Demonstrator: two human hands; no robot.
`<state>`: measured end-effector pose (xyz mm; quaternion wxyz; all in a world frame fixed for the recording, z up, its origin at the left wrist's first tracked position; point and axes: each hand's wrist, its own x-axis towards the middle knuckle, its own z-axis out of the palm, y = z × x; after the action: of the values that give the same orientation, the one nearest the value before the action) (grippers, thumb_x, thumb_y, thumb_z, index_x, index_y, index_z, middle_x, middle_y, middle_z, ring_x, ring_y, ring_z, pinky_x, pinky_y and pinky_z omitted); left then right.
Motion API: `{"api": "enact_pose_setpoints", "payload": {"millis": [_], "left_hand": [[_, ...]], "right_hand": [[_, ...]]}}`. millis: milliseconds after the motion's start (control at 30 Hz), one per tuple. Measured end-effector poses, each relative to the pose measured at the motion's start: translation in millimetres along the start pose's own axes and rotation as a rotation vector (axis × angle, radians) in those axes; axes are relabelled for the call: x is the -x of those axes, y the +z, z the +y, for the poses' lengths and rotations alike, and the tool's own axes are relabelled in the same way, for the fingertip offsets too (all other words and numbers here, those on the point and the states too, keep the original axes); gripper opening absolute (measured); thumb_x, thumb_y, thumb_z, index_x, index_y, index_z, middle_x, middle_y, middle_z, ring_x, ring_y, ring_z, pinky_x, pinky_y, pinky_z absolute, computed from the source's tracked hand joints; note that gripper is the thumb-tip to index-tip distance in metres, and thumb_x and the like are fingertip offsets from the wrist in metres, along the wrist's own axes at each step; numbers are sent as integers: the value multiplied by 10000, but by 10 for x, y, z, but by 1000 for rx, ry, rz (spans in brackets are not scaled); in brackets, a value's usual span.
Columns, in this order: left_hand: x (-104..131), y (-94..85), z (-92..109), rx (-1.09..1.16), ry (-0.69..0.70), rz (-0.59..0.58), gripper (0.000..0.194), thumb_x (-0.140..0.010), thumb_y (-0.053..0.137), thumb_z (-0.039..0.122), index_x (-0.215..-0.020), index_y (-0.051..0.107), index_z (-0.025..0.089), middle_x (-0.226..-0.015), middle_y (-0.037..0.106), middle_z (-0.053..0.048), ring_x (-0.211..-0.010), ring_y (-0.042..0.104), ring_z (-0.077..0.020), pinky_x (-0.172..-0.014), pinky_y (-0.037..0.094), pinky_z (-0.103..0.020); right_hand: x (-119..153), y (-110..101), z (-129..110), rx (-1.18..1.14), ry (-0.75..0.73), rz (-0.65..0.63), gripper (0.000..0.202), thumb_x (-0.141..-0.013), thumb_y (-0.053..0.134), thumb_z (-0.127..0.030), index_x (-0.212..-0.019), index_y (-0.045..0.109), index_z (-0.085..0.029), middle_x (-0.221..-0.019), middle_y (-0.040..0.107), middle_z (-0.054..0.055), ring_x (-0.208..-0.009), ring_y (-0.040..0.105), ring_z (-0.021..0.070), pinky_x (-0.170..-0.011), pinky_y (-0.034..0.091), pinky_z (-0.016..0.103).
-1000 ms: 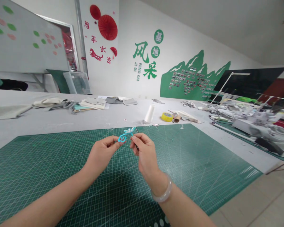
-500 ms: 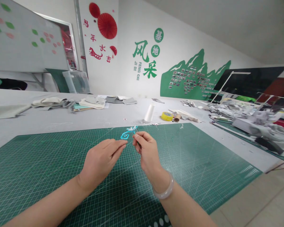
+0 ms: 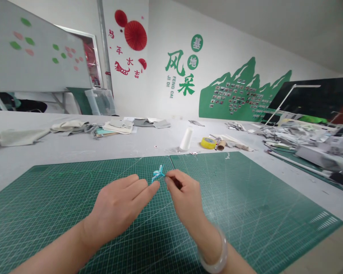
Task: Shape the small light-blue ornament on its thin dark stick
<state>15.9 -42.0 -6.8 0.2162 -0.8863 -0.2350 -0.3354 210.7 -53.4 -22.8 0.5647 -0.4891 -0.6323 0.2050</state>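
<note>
A small bright blue looped piece with white parts (image 3: 158,173) is held up between my two hands, above the green cutting mat (image 3: 234,190). My left hand (image 3: 125,199) has its thumb and fingers closed on the lower left end of the piece. From the right, my right hand (image 3: 184,190) pinches the other end between thumb and forefinger. A pale bangle (image 3: 217,253) circles my right wrist. Whether a needle or thread is in my fingers is too small to tell.
Beyond the mat stand a white thread cone (image 3: 186,139), a yellow tape roll (image 3: 208,143) and a brown cardboard tube (image 3: 221,145). Folded cloth (image 3: 118,125) lies at the far left. Sewing machine parts and fabric (image 3: 317,152) crowd the right side.
The blue piece has turned, so its spiral loop no longer shows. Both hands sit slightly lower in view, the right one also farther right. The view has shifted left.
</note>
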Motion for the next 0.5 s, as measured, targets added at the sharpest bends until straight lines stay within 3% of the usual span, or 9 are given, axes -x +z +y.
{"api": "enact_pose_setpoints", "payload": {"millis": [100, 300, 400, 500], "left_hand": [[-30, -92, -82, 64, -3, -30, 327, -912, 528, 138, -1139, 703, 297, -640, 609, -6, -580, 462, -170, -557, 345, -287], [-125, -300, -241, 189, -150, -83, 204, -920, 574, 293, -1005, 757, 320, -575, 540, 2, -553, 455, -154, -512, 312, -266], [-177, -321, -307, 400, -236, -173, 189, -913, 593, 333, -929, 778, 300, -595, 567, -3, -570, 507, -142, -514, 334, -241], [-198, -251, -374, 630, -411, -313, 158, -880, 635, 305, -850, 785, 266, -650, 623, 0, -591, 534, -121, -544, 368, -217]], "right_hand": [[34, -37, -28, 155, -151, -98, 202, -895, 565, -155, -827, 712, -275, -711, 617, 13, -657, 514, 181, -634, 340, 322], [104, -124, -183, 359, -353, -276, 231, -908, 548, -121, -884, 716, -278, -698, 618, 34, -651, 489, 194, -607, 314, 334], [117, -146, -199, 383, -415, -362, 230, -917, 527, -112, -893, 702, -259, -700, 622, 34, -656, 494, 189, -614, 345, 334], [107, -149, -175, 344, -467, -424, 241, -929, 483, -108, -855, 684, -220, -683, 602, 27, -644, 481, 170, -629, 379, 328]]}}
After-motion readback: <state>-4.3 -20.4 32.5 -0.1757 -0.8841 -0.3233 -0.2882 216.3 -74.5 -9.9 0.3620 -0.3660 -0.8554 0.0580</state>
